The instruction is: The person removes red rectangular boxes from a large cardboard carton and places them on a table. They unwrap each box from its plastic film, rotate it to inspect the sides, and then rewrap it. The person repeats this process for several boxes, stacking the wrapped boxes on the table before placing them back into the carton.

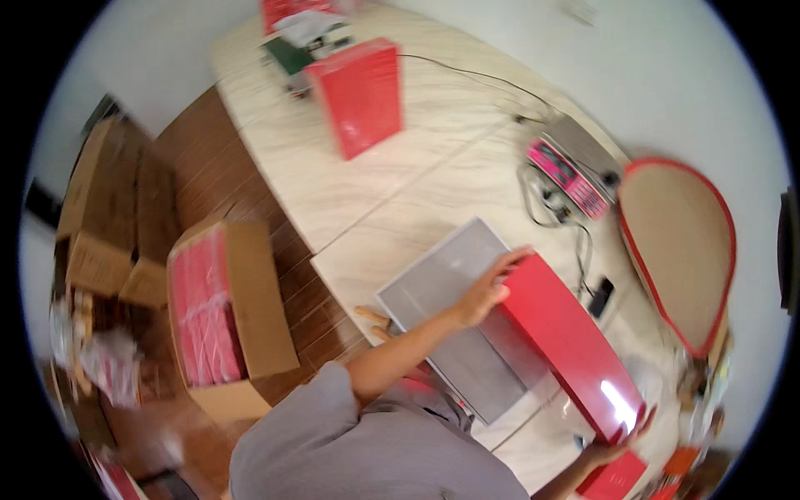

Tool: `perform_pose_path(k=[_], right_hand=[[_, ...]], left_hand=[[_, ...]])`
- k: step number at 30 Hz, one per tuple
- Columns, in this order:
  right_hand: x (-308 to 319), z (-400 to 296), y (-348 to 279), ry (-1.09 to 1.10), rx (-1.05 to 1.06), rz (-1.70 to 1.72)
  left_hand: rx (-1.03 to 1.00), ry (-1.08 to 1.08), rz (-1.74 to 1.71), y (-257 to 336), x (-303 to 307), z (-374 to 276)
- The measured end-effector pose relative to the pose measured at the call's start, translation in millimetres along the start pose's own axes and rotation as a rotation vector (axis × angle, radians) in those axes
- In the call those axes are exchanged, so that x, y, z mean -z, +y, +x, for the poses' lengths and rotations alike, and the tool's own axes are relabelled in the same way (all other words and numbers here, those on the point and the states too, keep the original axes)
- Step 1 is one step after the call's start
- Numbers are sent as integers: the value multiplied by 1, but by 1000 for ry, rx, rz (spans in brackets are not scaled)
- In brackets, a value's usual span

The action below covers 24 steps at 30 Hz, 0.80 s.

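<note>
My left hand [487, 290] grips the upper end of a long glossy red box [565, 337], fingers over its edge. At the box's lower end my right hand [619, 440] holds the other edge. The box is tilted up, its near side overlapping a flat grey metal-framed panel or tray [462, 312] on the table. Another red piece [612, 478] lies below my right hand. Farther up the table stands a red box in clear wrap [362, 97], somewhat blurred.
A pink-faced device with a keypad [567, 178], cables and a black object [601, 297] lie near the wall. A beige pad with red edging [678, 250] leans there. Left of the table [275, 156], an open carton [259, 300] holds wrapped red packs; more cartons [119, 206] stand behind it.
</note>
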State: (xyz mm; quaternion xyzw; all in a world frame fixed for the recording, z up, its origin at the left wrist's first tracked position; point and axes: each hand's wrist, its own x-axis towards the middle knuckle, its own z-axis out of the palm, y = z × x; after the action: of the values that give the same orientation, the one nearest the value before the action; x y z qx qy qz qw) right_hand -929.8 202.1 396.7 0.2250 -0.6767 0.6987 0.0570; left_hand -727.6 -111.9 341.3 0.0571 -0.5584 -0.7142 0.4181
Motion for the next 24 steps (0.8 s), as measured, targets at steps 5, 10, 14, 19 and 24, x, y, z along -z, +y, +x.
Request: perform_pose_path(k=[5,10,14,19,24], right_hand=[[-56,-15,-20,-153,-71,27],[-109,-30,17,-279,-52,130],[-162,-60,26,-321,-114,321],[-228,-81,19,-344,118,254],[-207,-71,18,-348,111,139]], left_hand=[[-33,64,118,24,41,1],[-50,167,138,49,92,-3],[10,210,121,78,140,-10],[13,500,394,104,196,-20],[116,615,343,82,206,-23]])
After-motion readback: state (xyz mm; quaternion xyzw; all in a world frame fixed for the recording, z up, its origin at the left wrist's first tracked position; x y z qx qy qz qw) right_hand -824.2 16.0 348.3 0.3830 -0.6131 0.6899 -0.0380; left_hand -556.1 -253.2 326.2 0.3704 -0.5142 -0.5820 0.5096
